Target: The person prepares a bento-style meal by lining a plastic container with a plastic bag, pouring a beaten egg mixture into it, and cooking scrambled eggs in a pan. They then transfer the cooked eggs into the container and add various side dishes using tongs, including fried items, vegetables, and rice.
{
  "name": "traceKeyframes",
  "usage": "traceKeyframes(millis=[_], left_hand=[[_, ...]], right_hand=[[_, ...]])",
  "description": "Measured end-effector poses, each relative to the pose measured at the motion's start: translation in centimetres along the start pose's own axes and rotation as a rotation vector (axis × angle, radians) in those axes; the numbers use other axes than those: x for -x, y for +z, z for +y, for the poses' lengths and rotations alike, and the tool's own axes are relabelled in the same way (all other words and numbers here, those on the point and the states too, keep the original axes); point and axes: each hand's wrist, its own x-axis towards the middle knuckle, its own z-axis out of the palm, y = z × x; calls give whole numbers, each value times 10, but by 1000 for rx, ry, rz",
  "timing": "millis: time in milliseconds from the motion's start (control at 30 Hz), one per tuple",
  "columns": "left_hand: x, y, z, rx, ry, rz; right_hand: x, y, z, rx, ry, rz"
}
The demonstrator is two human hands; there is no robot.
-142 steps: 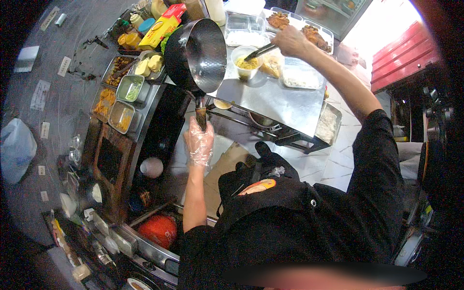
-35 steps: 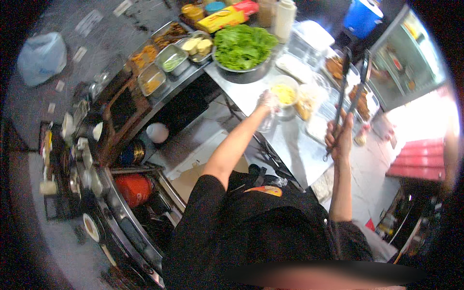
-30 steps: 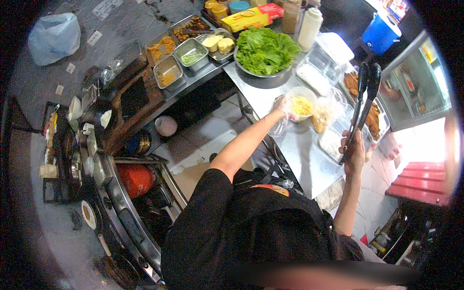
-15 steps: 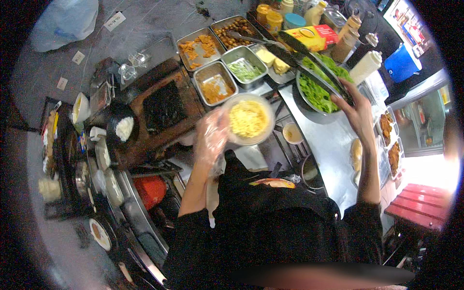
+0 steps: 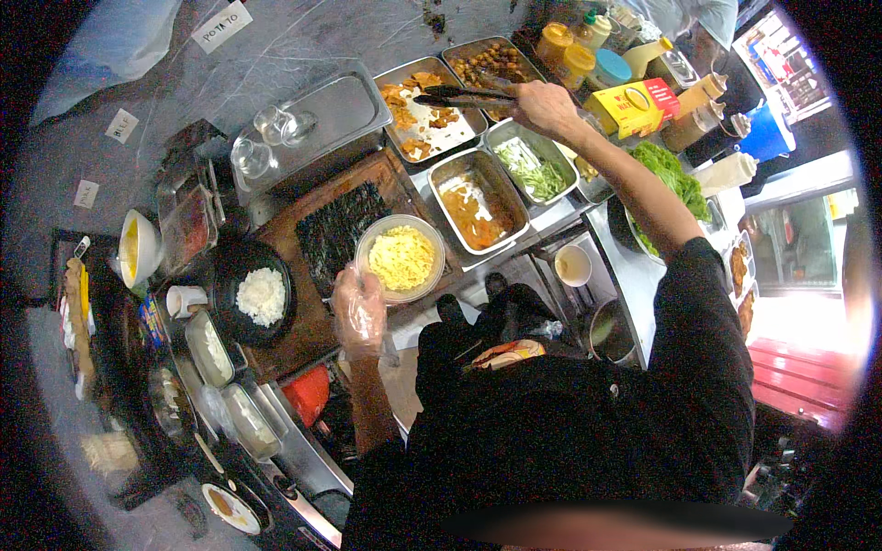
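Observation:
My left hand [image 5: 360, 312], in a clear plastic glove, holds a round clear bowl of yellow shredded food [image 5: 401, 258] over the wooden board [image 5: 303, 331]. A dark seaweed sheet [image 5: 337, 230] lies on that board, just left of the bowl. My right hand [image 5: 547, 106] grips black tongs [image 5: 464, 97] whose tips reach over a steel tray of orange pieces [image 5: 421, 119]. Beside it stand a tray of brown chunks [image 5: 491, 62], a tray of orange sauce [image 5: 476, 204] and a tray of green strips [image 5: 537, 170].
A black bowl of white rice [image 5: 261, 294] sits left of the board. Sauce bottles and a yellow box [image 5: 634, 106] stand at the back right by a bowl of lettuce [image 5: 672, 179]. An empty steel tray with glasses [image 5: 303, 124] is behind the board. Small containers line the left edge.
My view has swung from the right counter to the board. The left hand brought the yellow bowl down beside the seaweed sheet, and the right hand moved the tongs over the orange tray.

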Motion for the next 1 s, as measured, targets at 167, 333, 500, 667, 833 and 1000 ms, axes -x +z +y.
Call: traceKeyframes(millis=[167, 333, 500, 667, 833, 1000], left_hand=[[-12, 13, 0, 96, -19, 13], [-15, 24, 3, 15, 68, 78], [-26, 35, 16, -164, 62, 94], [-48, 47, 31, -12, -56, 176], [-76, 65, 16, 47, -27, 201], [-95, 72, 0, -1, -40, 184]], right_hand=[[-47, 31, -13, -61, 77, -77], [-77, 57, -15, -74, 34, -71], [-97, 73, -13, -86, -16, -61], [-105, 78, 3, -125, -38, -51], [-94, 55, 46, -244, 16, -106], [-52, -34, 70, -459, 6, -272]])
